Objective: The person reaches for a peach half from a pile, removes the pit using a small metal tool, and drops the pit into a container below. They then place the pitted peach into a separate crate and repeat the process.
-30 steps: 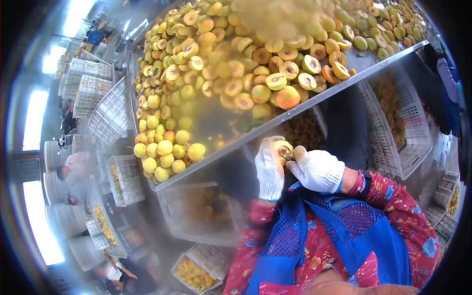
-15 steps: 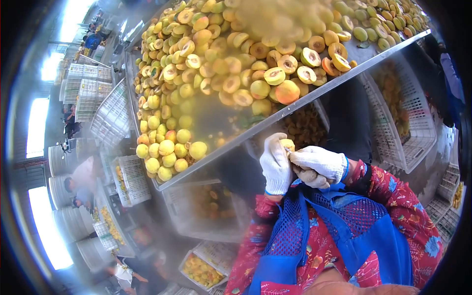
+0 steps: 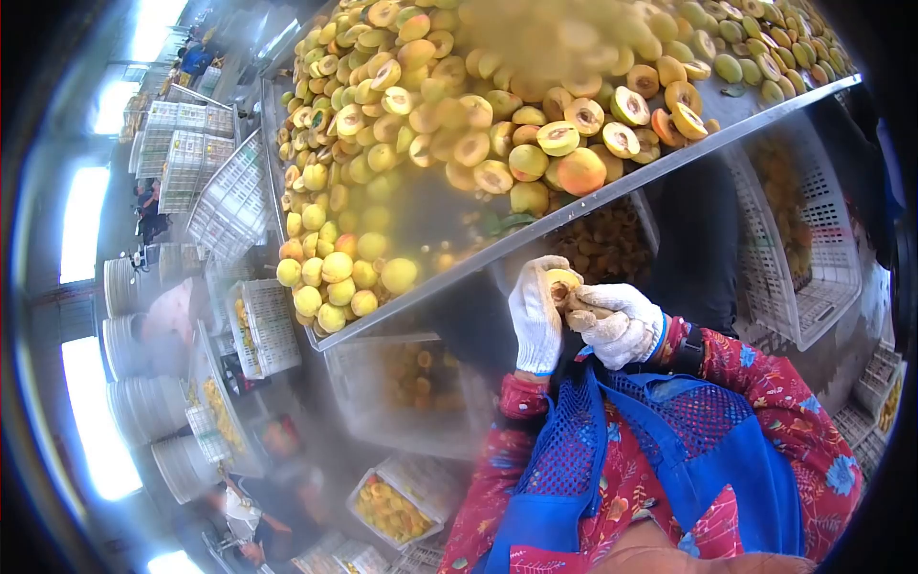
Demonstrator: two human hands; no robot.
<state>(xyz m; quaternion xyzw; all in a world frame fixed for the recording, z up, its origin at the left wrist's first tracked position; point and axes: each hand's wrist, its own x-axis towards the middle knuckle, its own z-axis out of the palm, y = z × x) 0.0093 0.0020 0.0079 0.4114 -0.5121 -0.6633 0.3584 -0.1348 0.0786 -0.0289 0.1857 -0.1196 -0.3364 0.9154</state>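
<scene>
In the head view, your gloved left hand [image 3: 535,318] holds a cut fruit [image 3: 564,282] at its fingertips; your right hand [image 3: 617,327] curls its fingers against that fruit, and I cannot tell whether they hold anything else. Beyond both hands, the bench [image 3: 660,175] bears piled fruit halves [image 3: 557,139], with a white crate [image 3: 762,273] standing to their right.

Single head cam, wide fisheye, dark rounded border. Faces forward and down over wearer's front: blue vest [image 3: 727,478] at bottom, left hand [image 3: 535,320] and right hand [image 3: 620,328] close, just right of centre, worktop [image 3: 426,210] across the top. Left side tilts sideways; stacked crates [image 3: 188,172] there look small, distant.
</scene>
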